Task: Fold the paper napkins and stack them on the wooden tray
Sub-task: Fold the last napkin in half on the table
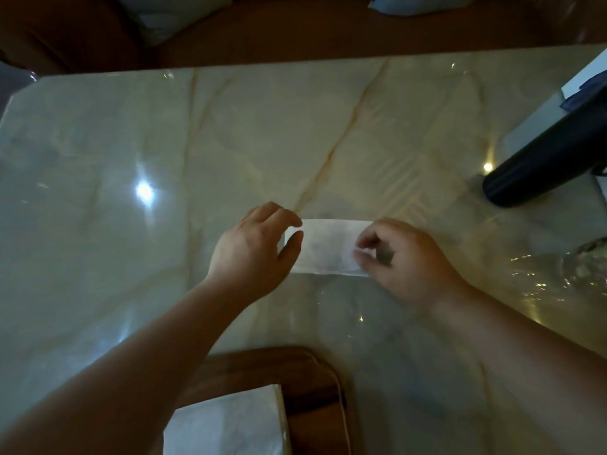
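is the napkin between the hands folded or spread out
Folded: the napkin lies on the table as a narrow strip, both hands at its ends.

The marble table [131,224] lay bare along its left and far edges, while a dark cylinder [545,159] crowded the right edge, clear glassware [588,264] stood below it, and the wooden tray [262,366] occupied the near edge.

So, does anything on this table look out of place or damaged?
Nothing looks damaged or spilled. The napkin lies flat on the table between both hands. Only the dark bottle at the right edge lies on its side.
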Demonstrator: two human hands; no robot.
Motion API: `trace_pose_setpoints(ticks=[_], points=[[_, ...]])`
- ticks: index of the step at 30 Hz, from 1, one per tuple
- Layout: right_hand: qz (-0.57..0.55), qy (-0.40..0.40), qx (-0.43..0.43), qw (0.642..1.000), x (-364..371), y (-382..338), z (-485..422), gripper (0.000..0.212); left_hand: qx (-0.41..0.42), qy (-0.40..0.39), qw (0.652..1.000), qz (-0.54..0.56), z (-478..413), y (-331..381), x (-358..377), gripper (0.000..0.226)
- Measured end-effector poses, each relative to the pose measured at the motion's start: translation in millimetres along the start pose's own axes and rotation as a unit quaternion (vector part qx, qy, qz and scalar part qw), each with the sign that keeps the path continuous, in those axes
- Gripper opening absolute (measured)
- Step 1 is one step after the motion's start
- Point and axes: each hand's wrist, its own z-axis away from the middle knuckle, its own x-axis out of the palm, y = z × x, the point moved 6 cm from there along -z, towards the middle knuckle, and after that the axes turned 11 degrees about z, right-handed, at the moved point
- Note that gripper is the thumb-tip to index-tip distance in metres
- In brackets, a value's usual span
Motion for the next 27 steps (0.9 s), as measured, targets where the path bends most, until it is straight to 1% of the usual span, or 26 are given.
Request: trace_pose_setpoints(ticks=[3, 5, 7, 10, 13, 15, 17, 19, 23, 25, 27], points=[[0.032, 0.032, 0.074, 0.996, -4.6, 23.7, -14.4, 0.009, -0.032, -0.019, 0.999, -0.023, -14.9, -6.9, 11.0, 0.018], [0.064, 0.018, 0.099, 0.993, -1.1, 35.3, -24.4, 0.015, -0.058, -0.031, 0.997, -0.031, -24.6, -12.9, 17.5, 0.022], [0.095, -0.01, 0.109, 0.989, 4.7, 41.0, -31.9, 0.019, -0.096, -0.064, 0.992, -0.047, -32.5, -22.7, 25.2, 0.025], [0.132, -0.049, 0.11, 0.984, 12.6, 40.5, -37.1, 0.012, -0.129, -0.127, 0.98, -0.079, -36.7, -32.3, 35.1, 0.029], [0.122, -0.044, 0.09, 0.987, 11.3, 31.9, -35.5, 0.005, -0.13, -0.146, 0.978, -0.078, -35.8, -32.2, 35.8, 0.024], [0.074, -0.039, 0.092, 0.992, 9.0, 26.1, -30.7, 0.005, -0.127, -0.149, 0.978, -0.071, -31.1, -30.1, 31.8, 0.017], [-0.009, -0.05, 0.116, 0.992, 8.7, 24.3, -23.4, 0.008, -0.119, -0.135, 0.983, -0.043, -25.0, -26.1, 27.0, 0.013], [-0.091, -0.052, 0.132, 0.986, 10.1, 17.8, -17.2, 0.012, -0.121, -0.111, 0.986, 0.005, -14.4, -20.9, 17.2, 0.01], [-0.188, -0.03, 0.143, 0.971, 9.2, -9.1, -5.9, 0.02, -0.163, -0.089, 0.977, 0.109, 14.7, -14.4, -9.3, 0.005], [-0.233, -0.031, 0.147, 0.961, 10.9, -25.5, 1.7, 0.019, -0.182, -0.081, 0.969, 0.147, 30.7, -14.6, -23.8, 0.008], [-0.249, -0.042, 0.151, 0.956, 14.8, -43.0, 12.3, 0.016, -0.2, -0.064, 0.958, 0.193, 49.8, -17.9, -37.8, 0.016]])
